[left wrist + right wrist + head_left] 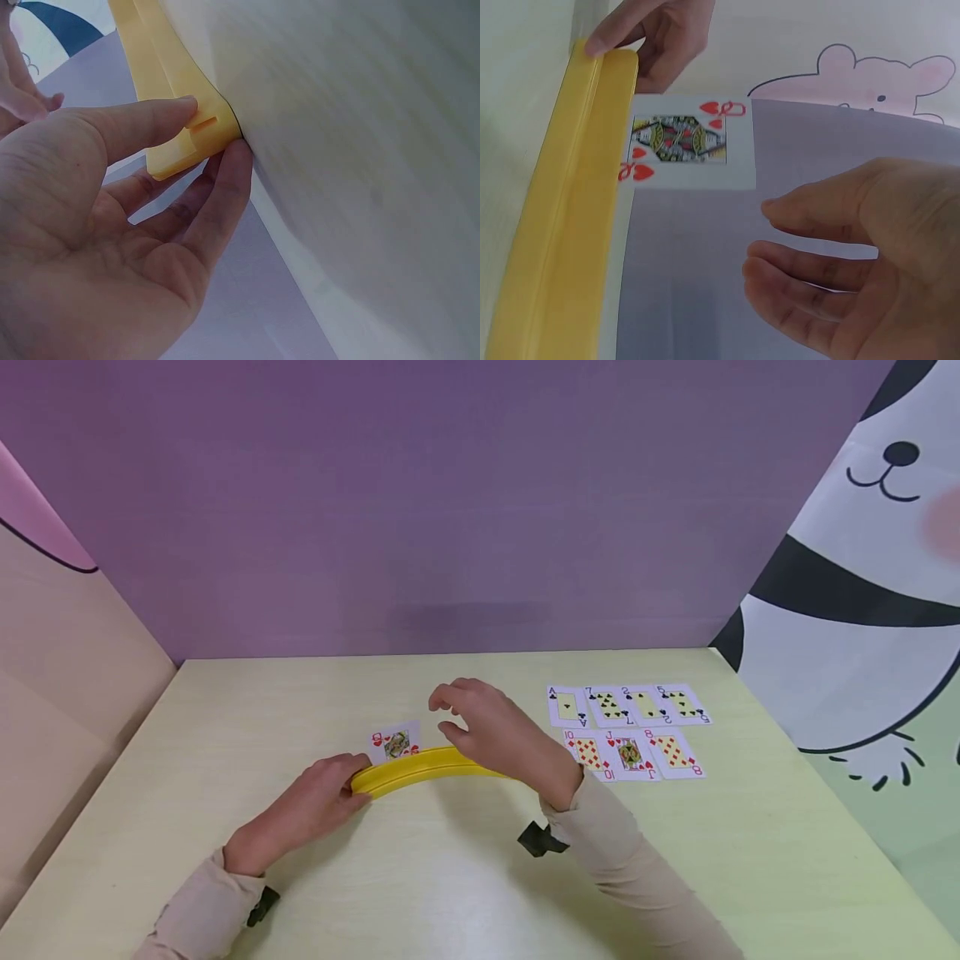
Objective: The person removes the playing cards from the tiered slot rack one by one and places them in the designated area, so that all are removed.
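Observation:
A curved yellow playing card holder lies across the middle of the table. My left hand grips its left end, thumb on top and fingers beneath, as the left wrist view shows. A queen of hearts rises upright from the holder near that end, its lower edge hidden by the yellow strip. Over the holder's right part hovers my right hand, with loosely bent fingers and nothing between them. In the right wrist view, its fingertips are a short way from the card.
To the right, playing cards lie face up in two rows. Several black cards, such as the seven of clubs, form the far row. The near row has the ten of diamonds, jack of hearts and eight of diamonds. A purple wall stands behind.

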Demonstrator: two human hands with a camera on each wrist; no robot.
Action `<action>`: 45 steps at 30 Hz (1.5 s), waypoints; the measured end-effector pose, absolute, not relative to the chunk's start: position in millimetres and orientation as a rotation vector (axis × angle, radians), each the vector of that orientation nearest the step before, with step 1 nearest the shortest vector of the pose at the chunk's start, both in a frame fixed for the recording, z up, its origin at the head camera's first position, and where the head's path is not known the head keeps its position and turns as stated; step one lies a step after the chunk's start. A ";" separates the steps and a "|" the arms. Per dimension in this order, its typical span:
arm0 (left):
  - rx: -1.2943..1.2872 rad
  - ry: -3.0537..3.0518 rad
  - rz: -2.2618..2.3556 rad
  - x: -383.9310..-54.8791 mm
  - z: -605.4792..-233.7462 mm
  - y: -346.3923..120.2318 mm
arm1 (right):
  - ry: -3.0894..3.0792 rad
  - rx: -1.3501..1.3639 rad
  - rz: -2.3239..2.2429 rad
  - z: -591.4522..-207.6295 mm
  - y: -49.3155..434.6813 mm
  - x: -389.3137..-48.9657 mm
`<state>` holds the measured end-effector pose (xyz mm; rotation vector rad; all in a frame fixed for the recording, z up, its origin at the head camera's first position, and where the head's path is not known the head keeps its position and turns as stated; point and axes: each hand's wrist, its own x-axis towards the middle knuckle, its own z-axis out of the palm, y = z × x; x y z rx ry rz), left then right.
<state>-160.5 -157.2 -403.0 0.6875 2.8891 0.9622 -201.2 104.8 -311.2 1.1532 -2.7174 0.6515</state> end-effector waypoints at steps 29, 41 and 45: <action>0.673 2.873 0.957 -160.7 -404.2 -157.4 | -2.782 1.268 0.617 -340.1 75.3 -203.8; 0.694 2.871 0.958 -158.9 -401.6 -157.2 | -2.793 1.286 0.626 -347.1 72.5 -205.1; 0.698 2.869 0.964 -158.6 -402.1 -156.8 | -2.803 1.280 0.625 -345.7 73.4 -205.2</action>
